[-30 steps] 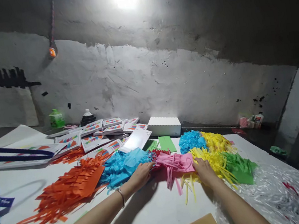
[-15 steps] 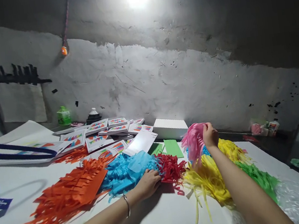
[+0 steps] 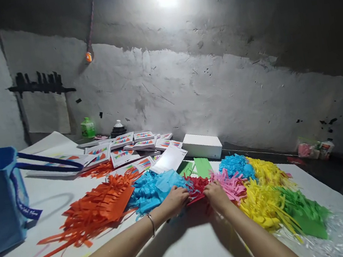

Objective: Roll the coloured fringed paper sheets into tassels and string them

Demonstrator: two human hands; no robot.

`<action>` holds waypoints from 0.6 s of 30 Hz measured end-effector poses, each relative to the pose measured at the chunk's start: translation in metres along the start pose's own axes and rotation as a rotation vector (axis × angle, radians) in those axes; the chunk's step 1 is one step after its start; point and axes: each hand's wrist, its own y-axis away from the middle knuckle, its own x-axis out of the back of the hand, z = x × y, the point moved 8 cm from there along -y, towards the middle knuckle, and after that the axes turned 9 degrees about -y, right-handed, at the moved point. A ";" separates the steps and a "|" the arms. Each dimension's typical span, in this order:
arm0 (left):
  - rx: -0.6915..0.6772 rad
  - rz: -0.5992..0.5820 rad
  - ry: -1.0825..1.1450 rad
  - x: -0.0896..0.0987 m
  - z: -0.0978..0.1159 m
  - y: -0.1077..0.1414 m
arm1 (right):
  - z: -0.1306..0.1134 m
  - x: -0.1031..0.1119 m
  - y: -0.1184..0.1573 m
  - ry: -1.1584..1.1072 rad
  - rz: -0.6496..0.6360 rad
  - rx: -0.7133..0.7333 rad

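The left hand (image 3: 176,200) and right hand (image 3: 217,196), fingers curled, pinch opposite ends of the crinkled red fringed paper (image 3: 197,187), near the middle of the flat white tabletop (image 3: 187,248). Soft, shredded heaps crowd both sides: light-blue fringed paper (image 3: 156,189) touches the left hand, and curly pink fringed paper (image 3: 231,186) lies against the right. Bare, smooth surface opens on the near side, shadowed under the forearms. Beyond the red strips sit a flat green paper sheet (image 3: 203,167) and a crisp-edged white cardboard box (image 3: 202,146), close to the tabletop's far edge.
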 end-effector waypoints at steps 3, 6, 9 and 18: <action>0.132 -0.034 -0.020 0.003 -0.038 0.010 | 0.021 0.036 -0.001 -0.120 0.117 -0.094; 0.211 -0.067 -0.009 0.005 -0.059 0.019 | 0.035 0.064 0.004 -0.295 0.243 -0.161; 0.218 -0.092 0.045 0.008 -0.054 0.022 | 0.036 0.077 0.009 -0.541 0.326 -0.172; 0.182 0.226 0.482 0.124 0.025 0.039 | -0.023 0.144 0.032 -1.016 0.442 0.040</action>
